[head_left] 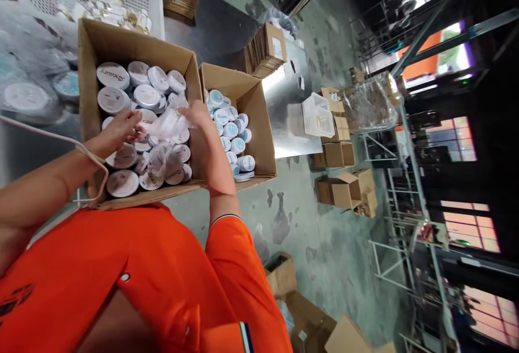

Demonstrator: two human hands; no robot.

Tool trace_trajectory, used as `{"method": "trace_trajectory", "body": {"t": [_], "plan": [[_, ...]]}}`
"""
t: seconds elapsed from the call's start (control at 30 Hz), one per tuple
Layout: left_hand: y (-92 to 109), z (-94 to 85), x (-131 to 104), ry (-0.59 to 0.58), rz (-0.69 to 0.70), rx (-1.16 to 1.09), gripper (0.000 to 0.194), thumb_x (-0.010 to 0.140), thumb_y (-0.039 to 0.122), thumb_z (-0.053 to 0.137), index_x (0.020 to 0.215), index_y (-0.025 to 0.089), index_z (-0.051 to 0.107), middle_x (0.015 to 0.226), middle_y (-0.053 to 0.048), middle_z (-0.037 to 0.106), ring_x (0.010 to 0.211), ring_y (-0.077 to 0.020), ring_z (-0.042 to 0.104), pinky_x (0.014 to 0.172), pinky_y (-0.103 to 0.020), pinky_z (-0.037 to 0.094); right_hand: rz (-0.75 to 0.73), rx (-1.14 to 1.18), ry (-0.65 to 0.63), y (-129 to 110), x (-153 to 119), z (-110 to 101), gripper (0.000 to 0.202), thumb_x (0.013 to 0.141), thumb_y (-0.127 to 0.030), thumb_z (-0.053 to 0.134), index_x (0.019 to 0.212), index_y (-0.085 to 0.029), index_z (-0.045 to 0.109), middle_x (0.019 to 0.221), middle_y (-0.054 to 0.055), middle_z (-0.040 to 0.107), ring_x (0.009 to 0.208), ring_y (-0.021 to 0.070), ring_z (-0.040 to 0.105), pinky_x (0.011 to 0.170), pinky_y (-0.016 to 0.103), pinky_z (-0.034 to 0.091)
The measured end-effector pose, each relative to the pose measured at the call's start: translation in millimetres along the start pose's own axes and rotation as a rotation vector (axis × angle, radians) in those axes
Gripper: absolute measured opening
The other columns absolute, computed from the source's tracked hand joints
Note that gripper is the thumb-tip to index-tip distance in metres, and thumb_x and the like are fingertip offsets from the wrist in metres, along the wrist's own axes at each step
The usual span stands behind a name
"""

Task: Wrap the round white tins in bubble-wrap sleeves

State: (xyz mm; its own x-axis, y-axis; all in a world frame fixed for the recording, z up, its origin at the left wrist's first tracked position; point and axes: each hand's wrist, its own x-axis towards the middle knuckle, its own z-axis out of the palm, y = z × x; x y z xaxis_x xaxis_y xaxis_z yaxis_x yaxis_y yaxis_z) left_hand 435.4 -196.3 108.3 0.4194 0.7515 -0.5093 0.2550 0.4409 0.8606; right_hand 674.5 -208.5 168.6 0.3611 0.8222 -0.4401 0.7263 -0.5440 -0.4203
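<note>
An open cardboard box (138, 34) full of round white-lidded jars (113, 100) stands in front of me. Over its left part, my left hand (124, 128) is held above the jars with bent fingers, and whatever lies between the fingertips is too small to make out. My right hand (193, 115) reaches over the box's right side, its fingers closed on a crumpled clear plastic bag (168, 123) that lies across the jars. More clear plastic covers jars lower in the box.
A second cardboard box (259, 120) with smaller white and blue jars adjoins on the right. Behind are a white basket (156, 10) of small bottles and stacked flat cartons (263, 50). Plastic-wrapped jars (28, 93) lie left, near a white cord (52, 134).
</note>
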Motion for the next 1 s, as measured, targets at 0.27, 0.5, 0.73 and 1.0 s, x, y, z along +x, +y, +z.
{"method": "trace_trajectory", "body": {"t": [0.27, 0.5, 0.73, 1.0], "plan": [[0, 13.3, -11, 0.103, 0.558, 0.263, 0.021, 0.080, 0.028, 0.081, 0.095, 0.015, 0.076, 0.097, -0.007, 0.071, 0.082, -0.0155, 0.060, 0.079, -0.029, 0.051, 0.088, 0.348, -0.170, -6, -14, 3, 0.019, 0.108, -0.021, 0.063, 0.092, -0.010, 0.063, 0.064, -0.008, 0.047, 0.055, 0.0035, 0.045, 0.062, 0.013, 0.048], [26, -1.4, 7, 0.112, 0.801, 0.409, 0.014, 0.086, 0.026, 0.074, 0.092, 0.014, 0.078, 0.084, -0.005, 0.069, 0.072, -0.0153, 0.056, 0.071, -0.030, 0.046, 0.116, 0.526, -0.205, -15, -29, 0, 0.031, 0.108, -0.022, 0.063, 0.079, -0.016, 0.055, 0.054, -0.009, 0.044, 0.045, 0.0045, 0.039, 0.043, 0.011, 0.035], [41, -12.7, 26, 0.067, 0.800, 0.272, 0.050, 0.095, 0.039, 0.076, 0.137, 0.016, 0.061, 0.108, -0.008, 0.064, 0.084, -0.0131, 0.060, 0.072, -0.025, 0.054, 0.074, 0.555, -0.116, -3, -30, -37, 0.027, 0.102, -0.024, 0.069, 0.078, -0.015, 0.060, 0.055, -0.007, 0.048, 0.045, 0.0071, 0.041, 0.046, 0.015, 0.038], [-8, -10.8, 28, -0.223, 0.439, 0.590, 0.073, 0.055, 0.036, 0.103, 0.115, 0.014, 0.069, 0.088, -0.003, 0.063, 0.067, -0.0143, 0.057, 0.063, -0.024, 0.048, 0.223, 0.471, 0.488, 126, -65, -92, 0.025, 0.107, -0.021, 0.038, 0.089, -0.017, 0.055, 0.065, -0.008, 0.046, 0.057, 0.0089, 0.043, 0.059, 0.017, 0.041]]}}
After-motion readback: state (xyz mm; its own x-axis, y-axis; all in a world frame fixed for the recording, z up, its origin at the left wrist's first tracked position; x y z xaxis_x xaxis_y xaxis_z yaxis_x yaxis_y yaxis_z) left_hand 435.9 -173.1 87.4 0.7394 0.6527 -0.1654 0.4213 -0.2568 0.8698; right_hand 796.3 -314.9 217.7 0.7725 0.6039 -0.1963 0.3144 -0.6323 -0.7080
